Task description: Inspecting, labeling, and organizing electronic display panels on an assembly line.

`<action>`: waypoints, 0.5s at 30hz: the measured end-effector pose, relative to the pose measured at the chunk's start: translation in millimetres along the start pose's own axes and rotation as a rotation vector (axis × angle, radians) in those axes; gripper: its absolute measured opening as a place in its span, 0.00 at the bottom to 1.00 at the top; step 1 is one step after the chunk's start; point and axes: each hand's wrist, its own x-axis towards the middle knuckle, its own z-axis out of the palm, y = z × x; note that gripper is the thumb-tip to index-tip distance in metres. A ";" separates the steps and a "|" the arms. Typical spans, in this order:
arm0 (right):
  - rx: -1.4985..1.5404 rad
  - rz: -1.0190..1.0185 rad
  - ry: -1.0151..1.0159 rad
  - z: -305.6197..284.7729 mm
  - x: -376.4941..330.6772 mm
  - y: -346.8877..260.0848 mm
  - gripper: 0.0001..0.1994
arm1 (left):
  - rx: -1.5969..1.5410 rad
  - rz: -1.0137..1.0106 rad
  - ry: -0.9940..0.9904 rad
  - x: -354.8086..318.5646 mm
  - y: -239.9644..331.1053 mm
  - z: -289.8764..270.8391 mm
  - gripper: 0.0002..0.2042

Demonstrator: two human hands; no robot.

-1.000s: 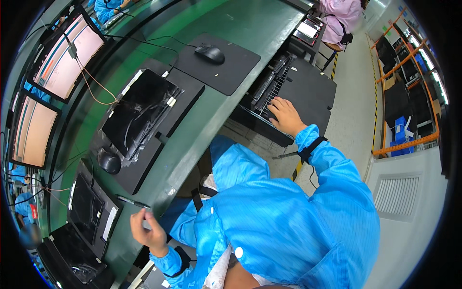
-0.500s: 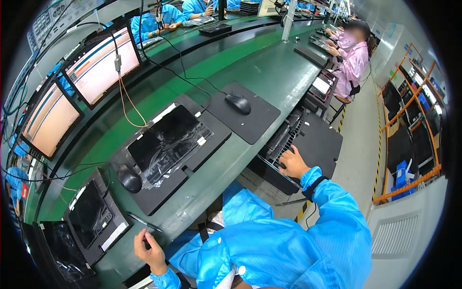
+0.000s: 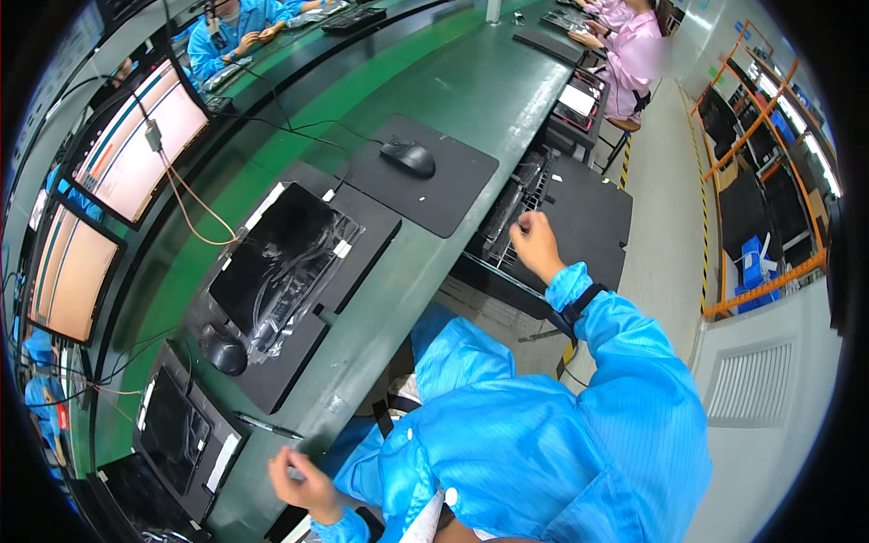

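Observation:
My right hand, fingers curled inward, is over a black strip with keyboard-like rows on a low shelf beside the bench; whether anything sits in those fingers is hidden. A black board lies alongside that strip. Close to the bench's near edge is my left hand, its fingers loosely bent and apart, nothing seen in it. A black pen rests on the bench just beyond it. Farther up, a black screen panel under clear film lies on a dark foam pad with a cable attached.
Black mice stand on a mat and on the pad's left corner. Two monitors line the left side. More panels lie at lower left. Co-workers in pink and blue sit farther off; orange shelving stands right.
The view has shifted, so the bench items sit lower and farther left. My right hand's fingers have curled up from a spread pose on the strip. My left hand stays near the pen.

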 end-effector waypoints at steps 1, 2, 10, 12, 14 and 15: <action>0.091 0.142 -0.007 -0.8 9.6 -0.6 0.17 | -0.097 0.057 -0.086 -1.9 16.6 6.6 0.03; 0.147 0.325 -0.009 -1.2 22.7 -1.0 0.18 | -0.183 0.050 -0.217 -7.1 35.9 16.3 0.02; 0.791 1.050 -0.292 10.8 120.6 10.1 0.42 | -0.642 -0.405 -1.394 -32.7 87.7 227.2 0.18; 0.698 1.045 -0.328 25.6 123.0 12.3 0.39 | -0.663 -0.681 -1.335 -37.1 95.2 290.5 0.25; 0.758 1.053 -0.337 31.4 122.6 14.7 0.45 | -0.825 -0.966 -1.274 -36.9 106.3 341.7 0.33; 0.758 1.111 -0.307 30.7 123.8 15.6 0.36 | -0.799 -1.044 -1.253 -35.3 111.4 362.2 0.36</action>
